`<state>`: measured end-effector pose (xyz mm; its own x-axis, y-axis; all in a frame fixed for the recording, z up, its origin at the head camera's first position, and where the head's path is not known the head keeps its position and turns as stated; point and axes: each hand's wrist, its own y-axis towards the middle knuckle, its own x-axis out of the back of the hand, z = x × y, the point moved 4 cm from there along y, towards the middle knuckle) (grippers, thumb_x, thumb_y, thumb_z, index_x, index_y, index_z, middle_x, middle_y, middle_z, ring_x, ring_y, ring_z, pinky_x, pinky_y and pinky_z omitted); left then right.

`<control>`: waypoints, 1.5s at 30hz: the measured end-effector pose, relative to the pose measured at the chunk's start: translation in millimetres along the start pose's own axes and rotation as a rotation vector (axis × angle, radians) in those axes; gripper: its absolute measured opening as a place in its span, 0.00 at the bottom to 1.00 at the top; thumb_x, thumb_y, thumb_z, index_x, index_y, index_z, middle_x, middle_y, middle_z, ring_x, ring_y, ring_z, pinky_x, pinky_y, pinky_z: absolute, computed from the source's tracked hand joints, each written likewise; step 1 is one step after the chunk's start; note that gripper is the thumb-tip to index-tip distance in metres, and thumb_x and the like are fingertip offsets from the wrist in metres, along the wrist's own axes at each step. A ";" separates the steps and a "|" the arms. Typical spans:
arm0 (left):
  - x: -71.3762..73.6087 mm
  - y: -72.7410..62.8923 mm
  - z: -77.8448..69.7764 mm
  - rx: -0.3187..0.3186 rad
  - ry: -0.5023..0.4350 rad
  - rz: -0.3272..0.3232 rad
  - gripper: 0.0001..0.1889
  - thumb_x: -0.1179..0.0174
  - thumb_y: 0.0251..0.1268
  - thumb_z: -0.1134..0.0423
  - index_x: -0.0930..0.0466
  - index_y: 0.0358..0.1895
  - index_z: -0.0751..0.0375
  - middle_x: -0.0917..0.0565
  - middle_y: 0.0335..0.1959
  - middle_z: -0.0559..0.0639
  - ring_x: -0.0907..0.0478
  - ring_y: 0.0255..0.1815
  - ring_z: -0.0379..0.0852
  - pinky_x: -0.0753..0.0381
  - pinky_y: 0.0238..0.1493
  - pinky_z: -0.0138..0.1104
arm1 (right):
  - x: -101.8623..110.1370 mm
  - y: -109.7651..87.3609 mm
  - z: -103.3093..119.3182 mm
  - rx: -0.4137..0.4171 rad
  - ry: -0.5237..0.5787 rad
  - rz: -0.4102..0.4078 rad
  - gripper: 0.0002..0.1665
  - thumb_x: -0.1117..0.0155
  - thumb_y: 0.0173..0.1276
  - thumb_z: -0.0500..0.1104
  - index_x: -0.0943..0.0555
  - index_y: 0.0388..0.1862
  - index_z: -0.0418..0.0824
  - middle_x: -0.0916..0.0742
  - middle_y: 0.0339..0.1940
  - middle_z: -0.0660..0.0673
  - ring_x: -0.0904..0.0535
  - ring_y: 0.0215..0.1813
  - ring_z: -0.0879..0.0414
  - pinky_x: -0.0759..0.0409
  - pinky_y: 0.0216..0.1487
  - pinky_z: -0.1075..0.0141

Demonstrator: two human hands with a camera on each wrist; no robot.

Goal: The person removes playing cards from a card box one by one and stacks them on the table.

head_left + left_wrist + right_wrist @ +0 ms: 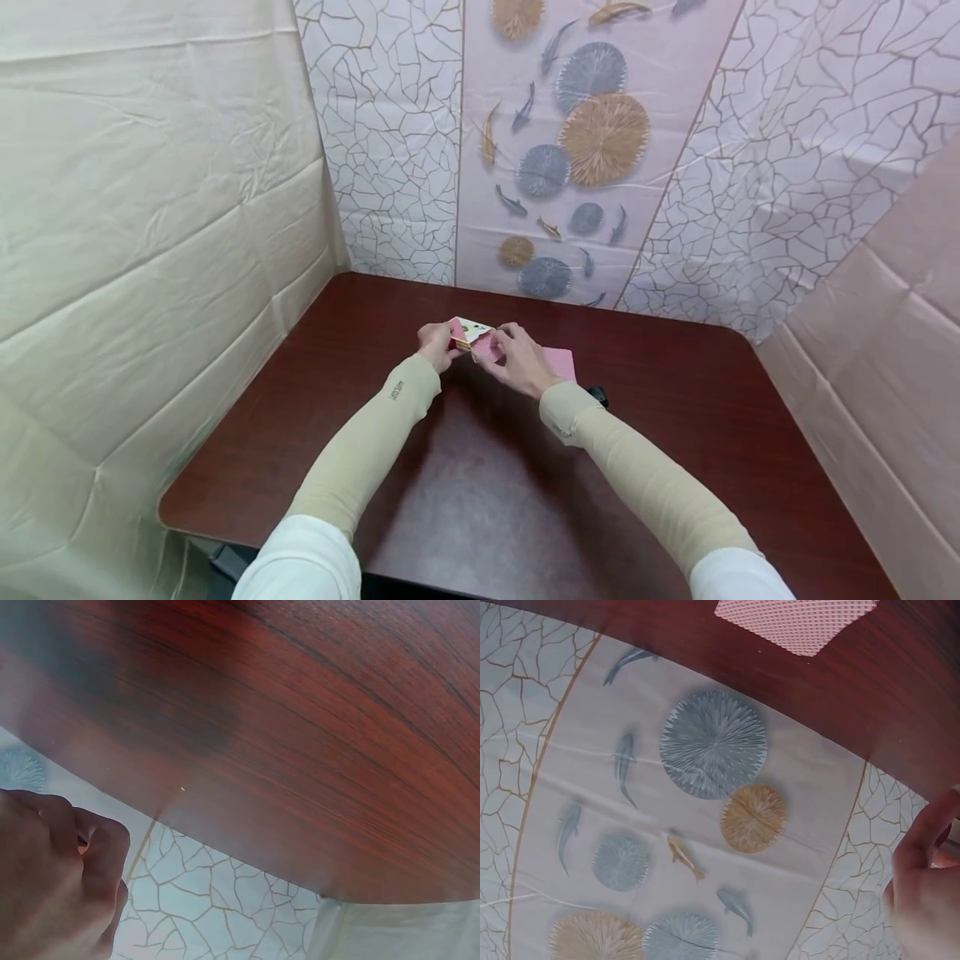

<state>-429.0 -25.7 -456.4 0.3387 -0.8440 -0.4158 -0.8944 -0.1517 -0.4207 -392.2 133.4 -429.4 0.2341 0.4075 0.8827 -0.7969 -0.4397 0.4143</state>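
Note:
My left hand (436, 344) grips the left end of a small box (472, 328), printed white, yellow and red. In the left wrist view the same hand (64, 874) has its fingers curled, and the box is out of sight. At the box's right side, a pink checked piece (487, 347) shows beneath the fingers of my right hand (522, 364), which are bent around it. The right wrist view catches only part of that hand (926, 881), fingers curled at the frame's edge. Just right of it lies a flat pink checked sheet (559, 363), its corner visible from the right wrist.
The dark red-brown wooden table (360, 333) stretches around both hands. Behind it hangs a patterned backdrop (585, 217) with fish and round motifs. Beige cloth (165, 208) covers the left side. A small black object (598, 396) shows by the right wrist.

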 end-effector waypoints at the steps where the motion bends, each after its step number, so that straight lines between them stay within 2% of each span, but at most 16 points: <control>1: 1.1 0.3 -0.7 -0.006 -0.002 -0.003 0.22 0.54 0.69 0.72 0.35 0.66 0.71 0.29 0.64 0.65 0.27 0.62 0.56 0.23 0.62 0.49 | 0.3 -0.8 -0.5 0.004 -0.008 0.009 0.22 0.33 0.59 0.56 0.21 0.41 0.39 0.19 0.49 0.40 0.23 0.49 0.48 0.20 0.49 0.56; 7: 6.2 -1.7 -4.9 -0.021 -0.012 -0.005 0.21 0.54 0.71 0.70 0.35 0.66 0.69 0.29 0.64 0.65 0.27 0.61 0.55 0.23 0.61 0.49 | 1.0 -6.7 -5.8 0.070 -0.071 0.059 0.20 0.32 0.53 0.50 0.25 0.39 0.40 0.19 0.35 0.42 0.23 0.42 0.47 0.21 0.46 0.56; 13: 9.6 -5.2 -8.3 -0.012 -0.023 -0.018 0.23 0.53 0.72 0.68 0.36 0.68 0.67 0.30 0.66 0.64 0.28 0.62 0.55 0.24 0.63 0.48 | 1.4 -11.8 -17.4 0.153 -0.121 0.040 0.27 0.32 0.47 0.46 0.25 0.46 0.37 0.19 0.42 0.40 0.25 0.47 0.44 0.23 0.53 0.55; 17: 9.1 -7.3 -10.3 -0.004 -0.020 -0.027 0.24 0.53 0.72 0.68 0.38 0.70 0.65 0.31 0.66 0.63 0.29 0.63 0.54 0.24 0.63 0.48 | 2.9 -17.2 -29.2 0.128 -0.134 0.047 0.26 0.32 0.47 0.46 0.25 0.45 0.37 0.20 0.42 0.39 0.26 0.47 0.43 0.23 0.52 0.55; 24: 10.4 -8.2 -11.4 0.012 -0.026 -0.023 0.25 0.53 0.72 0.68 0.40 0.71 0.65 0.32 0.68 0.63 0.30 0.65 0.55 0.25 0.63 0.48 | -0.6 -27.2 -58.8 -0.085 -0.138 0.085 0.27 0.33 0.53 0.50 0.27 0.47 0.37 0.22 0.44 0.37 0.29 0.48 0.43 0.20 0.42 0.50; 30: 11.7 -8.1 -10.8 0.018 -0.018 -0.023 0.25 0.52 0.72 0.68 0.40 0.71 0.64 0.32 0.68 0.63 0.30 0.65 0.55 0.25 0.63 0.48 | -1.3 -37.1 -82.8 -0.286 -0.143 0.061 0.22 0.36 0.58 0.50 0.28 0.42 0.36 0.23 0.43 0.33 0.29 0.49 0.39 0.21 0.44 0.47; 34: 11.4 -7.7 -10.4 0.014 -0.017 -0.025 0.25 0.51 0.72 0.67 0.39 0.70 0.65 0.31 0.67 0.63 0.29 0.64 0.55 0.25 0.63 0.48 | -2.6 -43.2 -94.7 -0.411 -0.178 0.043 0.24 0.38 0.61 0.52 0.28 0.43 0.32 0.23 0.44 0.29 0.28 0.49 0.34 0.22 0.45 0.44; 38: 11.6 -6.1 -9.4 0.009 -0.031 -0.020 0.23 0.52 0.73 0.67 0.37 0.69 0.67 0.30 0.66 0.64 0.28 0.63 0.55 0.25 0.64 0.49 | -5.3 -47.0 -101.3 -0.487 -0.206 0.053 0.28 0.39 0.62 0.52 0.28 0.49 0.29 0.22 0.44 0.26 0.27 0.49 0.32 0.23 0.47 0.41; 45: 10.4 -4.9 -7.8 0.008 -0.039 -0.005 0.23 0.52 0.72 0.67 0.36 0.68 0.68 0.29 0.65 0.65 0.27 0.61 0.55 0.25 0.63 0.49 | -16.2 -51.4 -107.1 -0.562 -0.199 0.134 0.35 0.42 0.64 0.55 0.32 0.59 0.30 0.23 0.50 0.26 0.29 0.54 0.33 0.25 0.52 0.41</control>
<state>-423.3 -37.7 -452.5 0.3548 -0.8223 -0.4448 -0.8901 -0.1517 -0.4297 -414.7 235.1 -488.8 0.1676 0.1966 0.9660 -0.9858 0.0351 0.1639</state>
